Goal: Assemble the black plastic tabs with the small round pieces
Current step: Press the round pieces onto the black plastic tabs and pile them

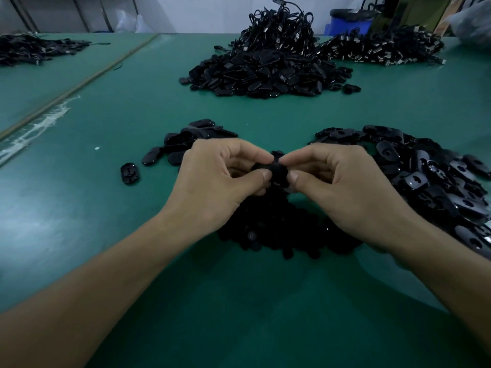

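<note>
counter (pixel 79 208): green mat surface across most of the frame; a whitish scuffed streak (pixel 39 123) ran along a seam at the left edge.
left hand (pixel 220 179): just left of frame centre, fingers curled, thumb and forefinger pinched on a black part (pixel 273 171).
right hand (pixel 342 187): just right of centre, fingers curled, thumb and fingertips pinched on the same black part from the other side.
black part: held between the two hands above the counter at frame centre; too dark and blurred to tell tab from round piece.
small round pieces (pixel 279 235): dark heap on the counter directly below the hands, partly hidden by both wrists.
loose tabs (pixel 438 181): broad heap at the right of the frame, beside the right hand; many showed a slot.
tab cluster (pixel 191 136): just above the left hand; a single tab (pixel 129 173) lay apart, to its lower left.
far pile (pixel 265 73): large mound of black pieces, upper centre, with a cable tangle (pixel 281 30) at its top.
second cable heap (pixel 385 46): upper right of the frame.
upper-left heap (pixel 32 49): dark parts, indistinct.
blue bin (pixel 348 22): beyond the counter, upper right.
</note>
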